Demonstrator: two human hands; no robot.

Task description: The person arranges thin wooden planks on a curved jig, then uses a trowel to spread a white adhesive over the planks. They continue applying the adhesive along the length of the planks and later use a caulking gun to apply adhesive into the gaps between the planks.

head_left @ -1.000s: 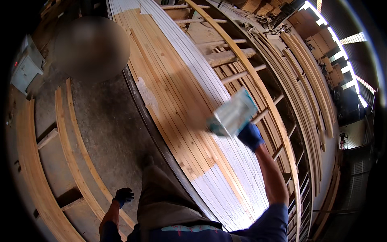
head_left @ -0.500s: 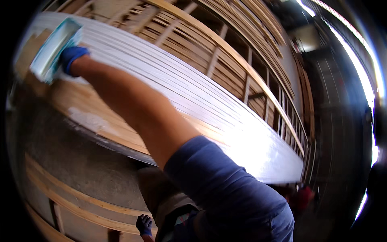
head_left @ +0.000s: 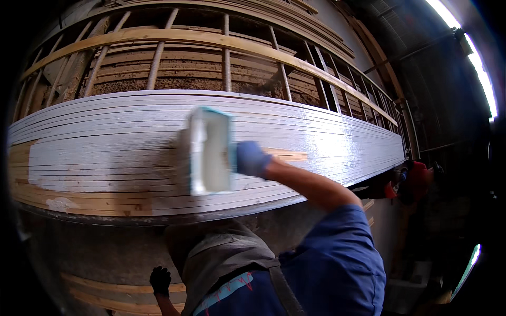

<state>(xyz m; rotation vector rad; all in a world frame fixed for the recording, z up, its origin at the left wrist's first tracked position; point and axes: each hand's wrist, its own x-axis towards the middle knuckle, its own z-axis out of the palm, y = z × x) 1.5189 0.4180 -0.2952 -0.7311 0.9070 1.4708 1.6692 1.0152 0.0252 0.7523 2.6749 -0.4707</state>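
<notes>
Here, in the head view, the right hand, in a blue glove, is closed around the handle end of a wide paint pad with a pale teal frame, which lies blurred against the stack of long boards. The boards beneath and to either side of that hand are coated white, while bare wood shows below and far to its left. The left hand, in a black glove, hangs low beside the body with fingers loosely curled, holding nothing. Timber racks rise beyond the right hand.
</notes>
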